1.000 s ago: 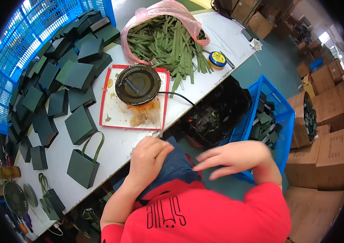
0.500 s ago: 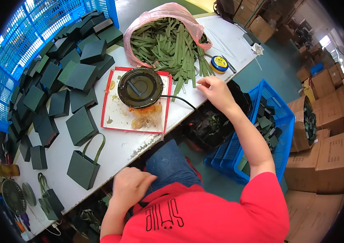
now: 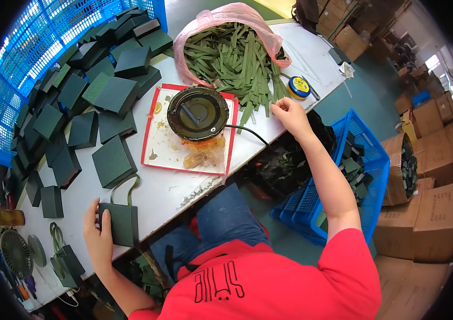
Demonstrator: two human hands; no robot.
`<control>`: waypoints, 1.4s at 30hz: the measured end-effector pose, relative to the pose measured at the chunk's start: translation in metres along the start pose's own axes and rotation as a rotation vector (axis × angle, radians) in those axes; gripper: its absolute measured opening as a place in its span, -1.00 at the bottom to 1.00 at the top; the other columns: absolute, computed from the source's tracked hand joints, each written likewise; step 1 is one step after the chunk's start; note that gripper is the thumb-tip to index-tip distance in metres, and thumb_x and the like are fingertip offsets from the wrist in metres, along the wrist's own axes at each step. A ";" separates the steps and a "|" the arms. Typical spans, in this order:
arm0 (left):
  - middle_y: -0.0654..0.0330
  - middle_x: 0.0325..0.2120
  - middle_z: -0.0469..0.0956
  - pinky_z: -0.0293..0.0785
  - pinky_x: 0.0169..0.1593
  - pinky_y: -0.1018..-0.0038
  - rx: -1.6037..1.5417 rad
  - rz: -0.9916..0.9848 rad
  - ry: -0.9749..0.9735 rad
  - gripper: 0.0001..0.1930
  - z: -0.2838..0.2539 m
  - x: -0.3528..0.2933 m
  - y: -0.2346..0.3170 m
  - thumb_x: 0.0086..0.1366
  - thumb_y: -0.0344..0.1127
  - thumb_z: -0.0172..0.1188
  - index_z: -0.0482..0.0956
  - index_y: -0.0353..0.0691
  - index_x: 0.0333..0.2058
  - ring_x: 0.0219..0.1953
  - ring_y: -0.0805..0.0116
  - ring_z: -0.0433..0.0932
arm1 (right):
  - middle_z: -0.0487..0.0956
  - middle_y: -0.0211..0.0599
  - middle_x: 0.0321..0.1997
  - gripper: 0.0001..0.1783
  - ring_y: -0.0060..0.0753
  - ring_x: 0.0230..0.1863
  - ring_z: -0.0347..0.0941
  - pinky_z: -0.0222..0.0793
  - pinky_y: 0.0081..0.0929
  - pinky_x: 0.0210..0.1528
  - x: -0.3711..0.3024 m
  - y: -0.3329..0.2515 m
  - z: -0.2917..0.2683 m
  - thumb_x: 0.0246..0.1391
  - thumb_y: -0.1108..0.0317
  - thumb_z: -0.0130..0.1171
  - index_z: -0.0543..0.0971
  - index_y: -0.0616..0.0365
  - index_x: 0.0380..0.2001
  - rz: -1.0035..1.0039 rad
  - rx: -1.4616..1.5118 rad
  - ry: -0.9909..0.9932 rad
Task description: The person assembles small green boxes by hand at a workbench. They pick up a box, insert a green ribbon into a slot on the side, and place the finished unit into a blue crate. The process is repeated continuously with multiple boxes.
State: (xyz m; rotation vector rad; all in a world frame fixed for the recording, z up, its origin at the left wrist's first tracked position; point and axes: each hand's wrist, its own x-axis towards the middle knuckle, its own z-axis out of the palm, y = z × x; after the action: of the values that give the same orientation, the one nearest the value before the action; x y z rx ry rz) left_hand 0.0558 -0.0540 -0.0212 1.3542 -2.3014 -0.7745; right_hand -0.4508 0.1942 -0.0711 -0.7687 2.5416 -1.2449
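Note:
My left hand [image 3: 98,234] grips a small dark green box [image 3: 123,226] at its left side, thumb on the face and fingers along the edge. A green ribbon loop [image 3: 132,190] rises from that box, which stands near the table's front edge. My right hand [image 3: 292,116] is closed in a pinch beside the loose green ribbon strips [image 3: 237,66], which spill from a pink plastic bag [image 3: 181,61]. Whether anything is between those fingertips I cannot make out. Between my hands a round dark pot [image 3: 197,113] of brownish liquid, with a bar lying in it, sits on a red-edged white board [image 3: 150,157].
Many green boxes [image 3: 117,96] pile up at the left before a blue crate [image 3: 37,66]. Another box with ribbon loops [image 3: 67,266] stands near a small fan [image 3: 17,256]. A round tin [image 3: 299,88] lies behind my right hand. Blue crates [image 3: 378,176] stand at the right.
My left hand has moved left from near my lap and taken hold of the looped box. The right hand stays pinched by the ribbons. The whole view has shifted slightly.

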 end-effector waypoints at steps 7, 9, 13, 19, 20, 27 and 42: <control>0.14 0.03 0.57 0.39 -0.14 0.44 -0.057 -0.180 -0.071 -0.80 -0.016 -0.001 -0.026 0.33 -0.31 0.30 0.54 -0.35 -0.30 -0.25 0.41 0.43 | 0.71 -0.26 -0.32 -0.59 -0.68 -0.48 0.49 0.35 -0.67 -0.47 -0.022 -0.016 -0.007 0.20 0.30 0.29 0.55 0.31 0.04 -0.064 0.253 0.107; 0.08 0.09 0.54 0.38 0.03 0.37 -0.134 -0.069 0.054 -0.76 -0.018 -0.003 -0.029 0.29 -0.37 0.31 0.44 -0.32 -0.46 -0.06 0.32 0.47 | 0.72 -0.24 -0.27 -0.57 -0.71 -0.51 0.48 0.30 -0.72 -0.52 -0.028 -0.028 -0.014 0.23 0.31 0.27 0.53 0.32 0.10 -0.069 0.332 0.087; -0.06 0.25 0.44 0.10 0.38 0.10 -0.137 0.321 0.310 -0.64 -0.020 -0.008 -0.012 0.17 -0.53 0.26 0.21 -0.23 -0.61 0.38 0.02 0.27 | 0.73 -0.22 -0.12 -0.58 -0.70 -0.56 0.50 0.24 -0.76 -0.58 -0.041 -0.050 -0.037 0.30 0.31 0.21 0.53 0.30 0.14 -0.022 0.445 0.036; -0.11 0.41 0.24 -0.02 0.46 0.07 0.144 0.440 0.002 -0.65 -0.016 -0.017 0.038 -0.03 -0.56 0.31 0.20 -0.27 -0.58 0.49 -0.24 0.09 | 0.68 -0.07 0.06 -0.65 -0.57 -0.46 0.62 0.24 -0.74 -0.55 -0.101 -0.121 -0.062 0.32 0.46 0.11 0.54 0.32 0.13 -0.246 0.501 0.067; -0.11 0.42 0.22 -0.04 0.46 0.01 0.113 0.443 -0.062 -0.67 -0.012 -0.017 0.044 -0.04 -0.54 0.34 0.26 -0.26 -0.54 0.49 -0.23 0.07 | 0.68 -0.08 0.06 -0.66 -0.59 -0.47 0.60 0.27 -0.74 -0.52 -0.112 -0.130 -0.067 0.28 0.51 0.13 0.57 0.31 0.10 -0.247 0.446 0.086; -0.03 0.39 0.25 0.13 0.38 0.09 0.375 0.519 -0.282 -0.26 0.000 -0.010 0.062 -0.31 -0.40 0.58 0.57 -0.18 0.00 0.41 -0.09 0.18 | 0.53 -0.30 -0.22 -0.87 -0.49 -0.13 0.46 0.32 -0.62 -0.17 -0.167 -0.152 -0.063 0.10 0.66 0.22 0.63 0.27 -0.27 -0.502 0.312 0.029; 0.08 0.31 0.38 0.10 0.40 -0.05 0.171 0.368 -0.135 -0.04 0.031 -0.015 0.064 -0.23 -0.16 0.65 0.42 -0.26 0.21 0.38 -0.11 0.20 | 0.62 -0.33 -0.41 -0.74 -0.66 -0.54 0.48 0.49 -0.66 -0.40 -0.125 -0.123 0.058 0.34 0.28 0.24 0.56 0.29 -0.14 0.221 0.969 -0.400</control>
State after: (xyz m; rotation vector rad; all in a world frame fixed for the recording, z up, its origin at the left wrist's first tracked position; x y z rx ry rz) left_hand 0.0022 -0.0069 -0.0064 0.9188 -2.6683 -0.5745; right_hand -0.2781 0.1594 -0.0164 -0.4159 1.3891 -1.7565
